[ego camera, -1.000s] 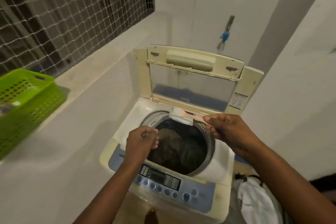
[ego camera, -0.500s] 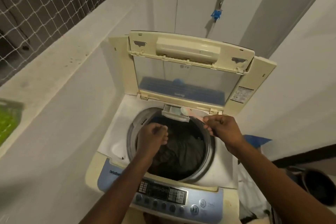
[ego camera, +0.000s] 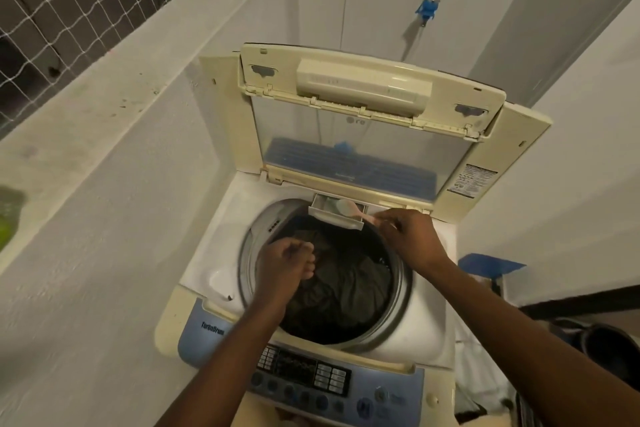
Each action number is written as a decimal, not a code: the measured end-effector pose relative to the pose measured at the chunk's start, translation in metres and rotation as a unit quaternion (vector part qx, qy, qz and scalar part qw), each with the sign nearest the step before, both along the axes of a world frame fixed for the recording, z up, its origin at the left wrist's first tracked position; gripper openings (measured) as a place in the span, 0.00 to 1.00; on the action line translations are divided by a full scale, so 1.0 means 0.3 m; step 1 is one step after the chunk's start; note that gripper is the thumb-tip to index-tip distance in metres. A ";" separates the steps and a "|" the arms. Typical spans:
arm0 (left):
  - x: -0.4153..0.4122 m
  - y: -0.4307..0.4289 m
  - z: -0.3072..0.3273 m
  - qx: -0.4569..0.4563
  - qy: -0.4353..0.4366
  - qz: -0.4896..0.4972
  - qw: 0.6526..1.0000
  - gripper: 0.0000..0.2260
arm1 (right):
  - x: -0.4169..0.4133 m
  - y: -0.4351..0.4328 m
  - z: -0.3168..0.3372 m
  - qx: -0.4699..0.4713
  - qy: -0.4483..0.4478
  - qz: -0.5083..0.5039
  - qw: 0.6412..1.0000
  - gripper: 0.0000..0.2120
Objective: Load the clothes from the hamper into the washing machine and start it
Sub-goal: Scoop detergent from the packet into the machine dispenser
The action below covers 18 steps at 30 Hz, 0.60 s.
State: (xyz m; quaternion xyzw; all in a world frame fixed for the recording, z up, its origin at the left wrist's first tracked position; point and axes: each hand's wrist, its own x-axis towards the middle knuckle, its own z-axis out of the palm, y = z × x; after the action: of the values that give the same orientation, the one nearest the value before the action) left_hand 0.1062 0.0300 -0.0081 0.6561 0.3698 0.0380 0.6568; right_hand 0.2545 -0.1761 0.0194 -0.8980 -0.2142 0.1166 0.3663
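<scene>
Over the pulled-out soap drawer, right hand pinches a pink scoop, likely dosing. Left hand fisted above the drum, seemingly empty; hands apart. Dark clothes lie inside the washing machine, lid up.

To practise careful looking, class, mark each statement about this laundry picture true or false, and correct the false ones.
1. The washing machine's lid stands open. True.
2. The drum is empty. False: dark clothes lie in it.
3. The right hand holds a pink scoop over the small drawer at the back of the opening. True.
4. The left hand grips the lid. False: it hovers over the clothes with its fingers curled.
5. The small drawer is pushed shut. False: it is pulled out over the drum's edge.
</scene>
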 end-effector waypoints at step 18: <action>0.019 0.023 0.015 0.010 0.006 0.002 1.000 0.04 | 0.023 0.005 -0.019 -0.227 -0.239 0.198 0.923 0.13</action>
State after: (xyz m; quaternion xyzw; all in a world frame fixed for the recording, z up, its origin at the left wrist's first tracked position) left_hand 0.1119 0.0369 -0.0036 0.6623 0.3742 0.0394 0.6479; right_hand 0.2615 -0.1746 0.0137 -0.8974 -0.4370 0.0138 0.0595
